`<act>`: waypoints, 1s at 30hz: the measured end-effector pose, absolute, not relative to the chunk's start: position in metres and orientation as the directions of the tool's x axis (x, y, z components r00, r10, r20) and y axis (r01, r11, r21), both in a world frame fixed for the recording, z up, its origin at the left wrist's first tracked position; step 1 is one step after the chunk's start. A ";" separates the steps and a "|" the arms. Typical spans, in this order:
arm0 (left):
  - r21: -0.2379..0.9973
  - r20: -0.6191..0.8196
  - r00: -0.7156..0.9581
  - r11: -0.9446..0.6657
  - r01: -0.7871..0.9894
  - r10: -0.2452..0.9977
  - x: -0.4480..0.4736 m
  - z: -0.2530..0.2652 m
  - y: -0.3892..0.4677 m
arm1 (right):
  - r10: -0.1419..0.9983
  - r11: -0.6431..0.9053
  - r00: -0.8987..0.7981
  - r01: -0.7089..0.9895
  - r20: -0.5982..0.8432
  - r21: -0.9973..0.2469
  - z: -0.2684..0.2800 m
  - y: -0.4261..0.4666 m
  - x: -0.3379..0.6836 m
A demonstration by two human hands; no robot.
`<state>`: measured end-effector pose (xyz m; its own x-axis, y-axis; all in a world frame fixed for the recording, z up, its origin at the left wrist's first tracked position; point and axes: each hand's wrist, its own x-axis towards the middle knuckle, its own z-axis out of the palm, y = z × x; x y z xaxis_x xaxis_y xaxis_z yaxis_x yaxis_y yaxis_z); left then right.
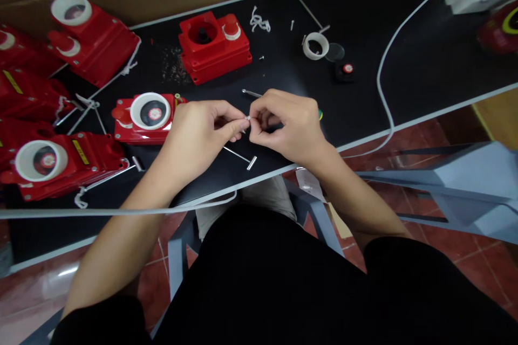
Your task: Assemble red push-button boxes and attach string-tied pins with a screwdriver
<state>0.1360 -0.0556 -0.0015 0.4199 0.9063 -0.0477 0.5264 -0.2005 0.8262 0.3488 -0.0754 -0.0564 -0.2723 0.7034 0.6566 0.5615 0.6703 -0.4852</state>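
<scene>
Your left hand (198,129), just right of the red plastic box with a round white collar (140,134), angles inward to meet your right hand (289,118) over the black counter (356,102). Both grips pinch, thumb against forefinger, a tiny whitish piece (248,117), right of that box, its shape mostly hidden by your fingertips.

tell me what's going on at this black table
A seated person is working with both hands. The left hand pinches a small whitish piece, too small to identify, and the right hand meets it with its fingertips; whether it grips too is hard to tell. A red box with a white ring lies beside the left hand. Further back sits a red box without a ring, and a loose white ring lies to its right.
</scene>
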 end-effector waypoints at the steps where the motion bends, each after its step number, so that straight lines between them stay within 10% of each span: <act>1: 0.823 -0.047 0.428 -0.208 0.529 0.903 0.135 -0.002 -0.056 | 0.762 0.626 -0.245 0.520 0.600 -0.582 -0.054 -0.076 0.349; 8: 0.843 -0.041 0.467 -0.220 0.490 0.883 0.133 -0.003 -0.054 | 0.931 0.352 -0.205 0.277 0.303 -0.894 -0.047 -0.078 0.352; 18: 0.864 -0.075 0.432 -0.157 0.478 0.899 0.134 -0.005 -0.053 | 0.825 0.556 -0.216 0.476 0.522 -0.682 -0.050 -0.080 0.347; 30: 0.868 -0.084 0.469 -0.166 0.467 0.879 0.131 -0.001 -0.056 | 0.953 0.056 -0.302 0.063 0.034 -0.996 -0.036 -0.078 0.354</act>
